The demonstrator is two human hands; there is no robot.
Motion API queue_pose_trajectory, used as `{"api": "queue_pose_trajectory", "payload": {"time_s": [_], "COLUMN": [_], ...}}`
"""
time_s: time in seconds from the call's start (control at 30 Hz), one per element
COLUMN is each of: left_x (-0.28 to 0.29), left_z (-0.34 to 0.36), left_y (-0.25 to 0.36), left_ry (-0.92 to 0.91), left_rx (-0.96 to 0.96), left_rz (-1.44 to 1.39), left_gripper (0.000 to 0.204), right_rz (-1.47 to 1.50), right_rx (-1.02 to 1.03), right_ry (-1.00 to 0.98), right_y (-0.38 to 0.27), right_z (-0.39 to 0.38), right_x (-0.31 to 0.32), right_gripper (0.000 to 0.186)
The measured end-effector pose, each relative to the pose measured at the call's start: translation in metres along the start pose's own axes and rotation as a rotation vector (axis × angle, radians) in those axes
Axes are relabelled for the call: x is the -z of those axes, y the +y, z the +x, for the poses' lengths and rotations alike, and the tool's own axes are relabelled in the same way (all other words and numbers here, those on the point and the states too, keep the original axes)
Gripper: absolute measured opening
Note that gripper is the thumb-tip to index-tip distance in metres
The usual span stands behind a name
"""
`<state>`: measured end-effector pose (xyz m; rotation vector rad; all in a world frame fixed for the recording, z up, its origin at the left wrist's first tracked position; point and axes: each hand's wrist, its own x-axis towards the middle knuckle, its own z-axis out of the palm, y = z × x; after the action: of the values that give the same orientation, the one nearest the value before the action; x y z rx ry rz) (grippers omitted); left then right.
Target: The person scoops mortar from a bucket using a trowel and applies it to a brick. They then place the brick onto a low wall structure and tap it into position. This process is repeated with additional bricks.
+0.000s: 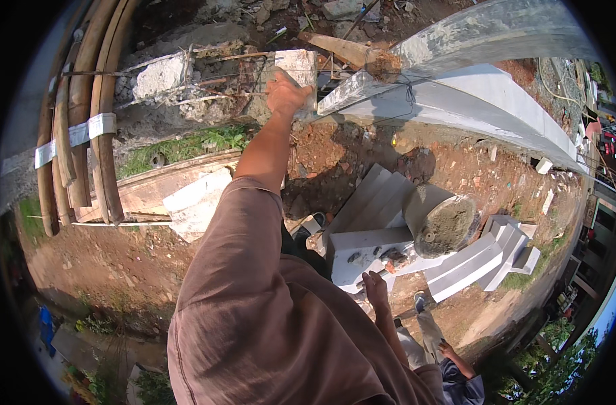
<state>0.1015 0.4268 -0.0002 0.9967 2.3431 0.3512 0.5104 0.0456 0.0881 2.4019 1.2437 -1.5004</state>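
My left hand (288,96) reaches far forward to a pale block (296,61) set on the rough wall top. Its fingers and thumb span the block's width, pressing at both sides, and a dark patch lies between them. Exposed steel rods (213,81) run up to the block from the left. Lower down, at my right side, my right hand (375,289) is curled closed. A small greyish end shows beside its fingers, too small to name. Near that hand lie white blocks (372,243) with rubble bits on top, and a round tub of grey mortar (450,226).
Bamboo poles (105,101) tied with pale strips stand at the left. A curved grey concrete beam (483,37) and white wall (483,101) extend right. More blocks (467,266) lie on reddish soil. Another person (456,371) stands at the lower right. A wooden board (342,48) lies beyond the block.
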Motion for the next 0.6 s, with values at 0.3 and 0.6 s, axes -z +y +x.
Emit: {"api": "queue_pose_trajectory", "payload": {"time_s": [0.3,0.6], "left_x": [0.01,0.015], "left_z": [-0.089,-0.233], "left_y": [-0.018,-0.099], "left_ry": [0.176,0.167], "left_rx": [-0.021,-0.423], "left_rz": [-0.144,-0.284], "left_gripper": [0.107,0.101], "right_rz": [-0.042,0.228], "right_rx": [-0.07,-0.014], "right_ry": [-0.045,-0.078], "right_y": [0.067,0.001], "right_z": [0.011,0.015], "right_x": [-0.022,0.005], "right_gripper": [0.057,0.058]}}
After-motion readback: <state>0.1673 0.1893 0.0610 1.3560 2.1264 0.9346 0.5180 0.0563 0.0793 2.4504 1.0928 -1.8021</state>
